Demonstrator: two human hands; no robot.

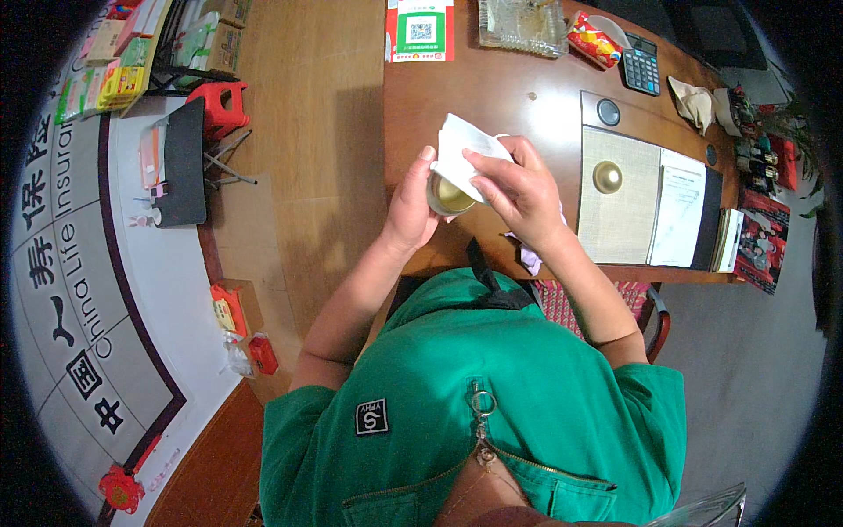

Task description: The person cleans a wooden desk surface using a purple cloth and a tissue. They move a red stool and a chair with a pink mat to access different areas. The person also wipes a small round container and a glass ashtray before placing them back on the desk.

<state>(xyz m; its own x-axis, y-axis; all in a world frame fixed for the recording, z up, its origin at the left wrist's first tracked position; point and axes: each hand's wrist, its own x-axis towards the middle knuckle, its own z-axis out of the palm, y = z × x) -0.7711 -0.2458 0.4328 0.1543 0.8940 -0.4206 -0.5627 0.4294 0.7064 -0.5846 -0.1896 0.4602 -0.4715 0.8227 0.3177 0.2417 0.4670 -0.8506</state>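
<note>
Held over the near edge of the wooden desk, a gold-coloured round metal container (450,199) sits tilted in my left hand (409,209), its thumb along the side. My right hand (527,188) pinches a folded white tissue or thin cloth (466,148), which lies against the container's rim and covers part of its opening. Below my right wrist, a crumpled pale purple cloth (529,258) lies partly hidden at the desk edge. To the right, a gold dome-shaped piece (607,177) rests on a woven beige mat (619,230).
The wooden desk (461,85) holds a calculator (641,66), a clear tray (523,26), a red-and-yellow packet (595,41), a card with a printed code (421,33) and printed papers (680,204). Behind its near edge stands a chair (658,323). A red stool (217,109) is left.
</note>
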